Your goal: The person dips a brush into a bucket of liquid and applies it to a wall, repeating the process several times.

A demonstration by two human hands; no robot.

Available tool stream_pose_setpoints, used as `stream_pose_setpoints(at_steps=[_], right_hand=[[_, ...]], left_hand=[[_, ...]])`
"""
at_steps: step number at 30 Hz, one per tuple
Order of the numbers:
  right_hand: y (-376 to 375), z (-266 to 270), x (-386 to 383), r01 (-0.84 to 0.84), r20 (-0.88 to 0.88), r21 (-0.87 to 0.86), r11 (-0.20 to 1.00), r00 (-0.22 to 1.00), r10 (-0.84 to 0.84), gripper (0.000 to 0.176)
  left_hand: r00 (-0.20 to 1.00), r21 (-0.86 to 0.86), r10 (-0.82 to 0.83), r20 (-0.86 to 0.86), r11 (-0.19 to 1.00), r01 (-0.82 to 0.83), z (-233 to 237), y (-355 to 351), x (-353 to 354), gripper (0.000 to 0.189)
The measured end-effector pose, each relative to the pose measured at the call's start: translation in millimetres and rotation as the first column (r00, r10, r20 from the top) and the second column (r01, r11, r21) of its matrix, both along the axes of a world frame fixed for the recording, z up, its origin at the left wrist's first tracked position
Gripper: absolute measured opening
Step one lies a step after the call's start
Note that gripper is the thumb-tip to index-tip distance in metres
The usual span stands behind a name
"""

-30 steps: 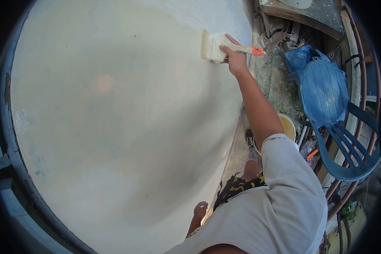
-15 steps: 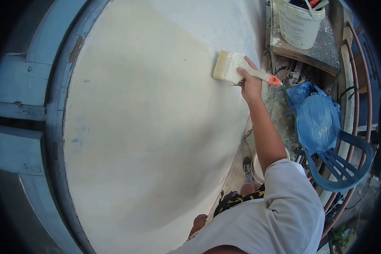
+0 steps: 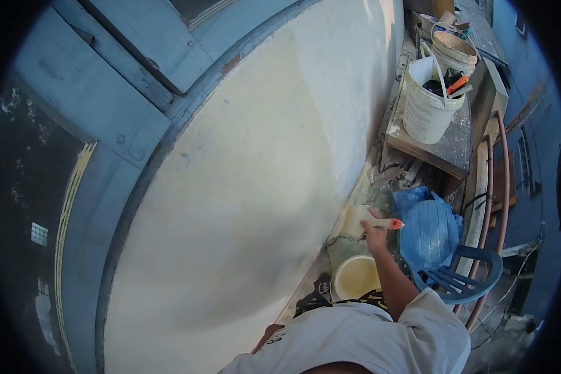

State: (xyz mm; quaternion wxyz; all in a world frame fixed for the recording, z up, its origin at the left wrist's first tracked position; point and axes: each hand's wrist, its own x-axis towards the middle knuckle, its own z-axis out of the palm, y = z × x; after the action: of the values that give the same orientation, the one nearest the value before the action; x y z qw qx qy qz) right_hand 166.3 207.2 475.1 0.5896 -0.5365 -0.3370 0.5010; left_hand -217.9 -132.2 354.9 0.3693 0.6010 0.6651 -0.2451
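Note:
My right hand (image 3: 374, 232) is closed around the pale handle of a wide paintbrush (image 3: 354, 220). The brush has an orange-red handle end and whitish bristles pointing left. It is held apart from the curved cream-coated wall (image 3: 230, 187), above the narrow floor strip. Below my right hand stands an open bucket of pale, creamy paint (image 3: 355, 277), next to a dark shoe. At the lower edge, my left hand (image 3: 274, 328) shows only as a small dark patch beside my shirt, close to the wall; its fingers cannot be made out.
A blue plastic chair (image 3: 430, 237) stands to the right, beside a rusty railing (image 3: 495, 181). Further up, a white bucket (image 3: 425, 118) holding tools sits on a paint-spattered board (image 3: 442, 153), with another bucket (image 3: 453, 50) behind. Blue window frames (image 3: 118, 124) border the wall's left side.
My right hand has drawn the paintbrush away from the wall and down toward the paint bucket. My view has turned, bringing more of the bucket and the windows into sight.

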Motion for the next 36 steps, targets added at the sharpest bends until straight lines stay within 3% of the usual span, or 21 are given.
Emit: stream_pose_setpoints(at_steps=[2,7,9,10,11,14,16,18,19,22,23,24,25,26,28,29,30,31,32,33,36], right_hand=[[-31,-1,11,0.01,-0.092,-0.14,0.99,0.996,-0.023,0.05],[-71,-32,41,0.09,-0.053,-0.159,0.983,0.994,-0.1,0.049],[-78,-34,51,0.055,0.024,-0.059,0.997,0.998,-0.054,0.048],[-81,-34,56,0.033,0.088,-0.025,0.999,0.996,-0.031,0.048],[-85,-34,60,0.004,0.15,-0.003,1.0,0.989,-0.004,0.047],[-102,-39,65,-0.046,0.17,-0.113,0.992,0.983,0.065,0.047],[-118,-62,67,-0.072,0.313,-0.13,0.989,0.943,0.11,0.046],[-130,-78,67,-0.083,0.269,-0.22,0.972,0.953,0.143,0.045],[-138,-87,67,-0.092,0.239,-0.281,0.955,0.957,0.163,0.045],[-160,-130,67,-0.102,0.226,-0.334,0.937,0.956,0.185,0.044],[-162,-138,70,-0.097,0.224,-0.361,0.928,0.956,0.188,0.044],[-166,-142,72,-0.117,0.163,-0.414,0.903,0.966,0.2,0.043],[-170,-152,72,-0.138,0.1,-0.46,0.877,0.974,0.205,0.042],[-178,-179,72,-0.133,0.08,-0.46,0.878,0.978,0.19,0.042],[-179,-206,74,-0.121,0.073,-0.49,0.864,0.981,0.178,0.041],[-177,-221,75,-0.104,0.071,-0.495,0.862,0.984,0.16,0.04],[-174,-235,76,-0.114,0.072,-0.503,0.856,0.982,0.173,0.04],[-168,-248,77,-0.083,0.152,-0.442,0.893,0.974,0.166,0.039],[-160,-263,79,-0.057,0.229,-0.368,0.928,0.962,0.15,0.038],[-153,-282,82,-0.072,0.232,-0.362,0.929,0.959,0.165,0.038],[-132,-326,90,-0.147,0.443,-0.251,0.957,0.861,0.249,0.036]], left_hand=[[0.997,0.05,-0.07,0.028,0.996,0.069,-8,8,3,0.025],[0.958,0.211,-0.283,0.042,0.94,0.268,-8,47,10,0.028],[0.991,0.239,-0.072,0.111,0.97,0.043,-11,57,18,0.034],[0.99,0.232,-0.071,0.123,0.972,0.041,-9,63,22,0.03],[0.601,-0.044,0.714,0.36,0.656,-0.753,-11,65,34,0.026],[0.688,0.0,0.631,0.357,0.737,-0.676,7,75,61,0.031],[0.724,0.006,0.598,0.342,0.77,-0.638,15,72,81,0.031],[0.91,-0.099,0.279,0.306,0.96,-0.261,62,86,130,0.031],[0.915,-0.125,0.285,0.287,0.958,-0.26,64,85,134,0.031],[0.943,-0.392,-0.087,0.32,0.894,0.216,74,109,154,0.024],[0.942,-0.416,-0.082,0.326,0.882,0.22,75,123,160,0.024],[0.939,-0.568,0.033,0.342,0.803,0.179,72,131,164,0.023],[0.931,-0.701,0.147,0.335,0.699,0.142,63,134,162,0.023],[0.891,-0.715,0.293,0.348,0.697,0.05,40,133,158,0.022],[0.82,-0.398,0.33,0.468,0.907,-0.138,-11,134,161,0.02],[0.809,-0.224,0.315,0.496,0.947,-0.231,-38,139,167,0.018],[0.797,-0.255,0.451,0.401,0.891,-0.375,-54,158,181,0.017],[0.843,-0.058,0.273,0.464,0.959,-0.278,-101,163,179,0.019],[0.85,-0.067,0.307,0.427,0.949,-0.309,-105,187,199,0.024],[0.844,-0.061,0.318,0.431,0.944,-0.325,-143,194,202,0.024],[0.85,0.17,0.146,0.506,0.949,-0.264,-244,216,215,0.039]])
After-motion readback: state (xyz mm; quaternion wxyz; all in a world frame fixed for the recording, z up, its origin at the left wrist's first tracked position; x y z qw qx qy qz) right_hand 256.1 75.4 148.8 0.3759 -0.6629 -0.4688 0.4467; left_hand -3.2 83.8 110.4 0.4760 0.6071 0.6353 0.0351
